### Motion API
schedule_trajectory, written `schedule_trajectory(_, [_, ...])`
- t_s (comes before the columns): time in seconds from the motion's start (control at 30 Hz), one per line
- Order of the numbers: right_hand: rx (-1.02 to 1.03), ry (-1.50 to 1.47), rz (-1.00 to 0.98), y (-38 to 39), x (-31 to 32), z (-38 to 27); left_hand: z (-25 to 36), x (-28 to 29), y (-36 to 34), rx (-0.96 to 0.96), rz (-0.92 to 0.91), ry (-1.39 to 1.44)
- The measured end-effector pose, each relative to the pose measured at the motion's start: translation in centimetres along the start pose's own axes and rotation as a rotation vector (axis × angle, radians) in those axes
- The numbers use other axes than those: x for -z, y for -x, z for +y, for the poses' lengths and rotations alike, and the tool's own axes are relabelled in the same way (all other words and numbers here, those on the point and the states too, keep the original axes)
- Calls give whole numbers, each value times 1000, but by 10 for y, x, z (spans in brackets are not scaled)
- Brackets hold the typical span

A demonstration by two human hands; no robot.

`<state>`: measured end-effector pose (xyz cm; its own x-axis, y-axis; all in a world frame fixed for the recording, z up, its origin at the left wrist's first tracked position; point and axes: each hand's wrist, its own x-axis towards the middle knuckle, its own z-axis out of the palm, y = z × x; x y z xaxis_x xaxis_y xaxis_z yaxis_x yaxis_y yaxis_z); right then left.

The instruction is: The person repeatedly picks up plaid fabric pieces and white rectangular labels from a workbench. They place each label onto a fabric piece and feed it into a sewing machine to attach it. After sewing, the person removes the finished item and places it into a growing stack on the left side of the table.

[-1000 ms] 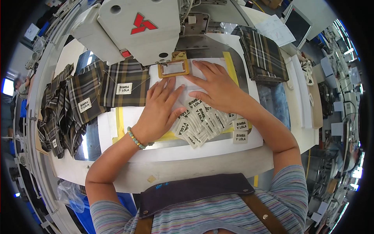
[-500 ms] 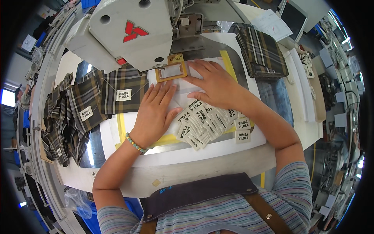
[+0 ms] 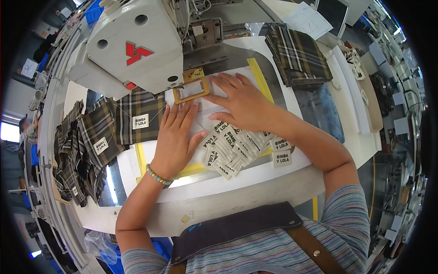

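Observation:
My left hand (image 3: 175, 137) lies flat, fingers stretched forward, on a white sheet (image 3: 182, 194) edged with yellow tape. Its fingertips reach the near edge of a small yellow rectangular clamp frame (image 3: 203, 93) under the sewing machine head (image 3: 132, 50). On the other side, my right hand (image 3: 242, 102) is also flat with fingers spread, its index fingertip beside the frame's right edge. Below that palm a loose pile of white printed labels (image 3: 237, 146) spreads over the sheet. To the left of my left hand lies a plaid cloth piece (image 3: 132, 132) bearing one such label.
More labelled plaid pieces (image 3: 93, 125) hang in a bunch at the left, joined by threads. At the back right sits a thick stack of folded plaid cloth (image 3: 299, 57). Papers (image 3: 308, 20) and a monitor (image 3: 332, 16) stand beyond it.
The whole view has shifted slightly, with the machine now further left. Both hands stay flat beside the clamp frame, with little visible movement of their own.

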<state>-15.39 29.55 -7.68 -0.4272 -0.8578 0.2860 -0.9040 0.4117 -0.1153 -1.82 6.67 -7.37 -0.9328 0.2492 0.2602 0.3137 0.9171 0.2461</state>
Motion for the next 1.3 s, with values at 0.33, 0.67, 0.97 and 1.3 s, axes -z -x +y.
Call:
schedule_trajectory(0.33, [12,-1,-66,-3,3,7,-3,-5,-9,-11,-3,-1])
schedule_trajectory(0.67, [54,-36,-35,-2,34,27,-4,-8,-13,10,-6,-16])
schedule_trajectory(0.97, [-335,157,102,66,150,98,-42,12,6,-44,220,-34])
schedule_trajectory(1.3, [-431,244,97,93,115,115,-195,16,57,474,70,-350])
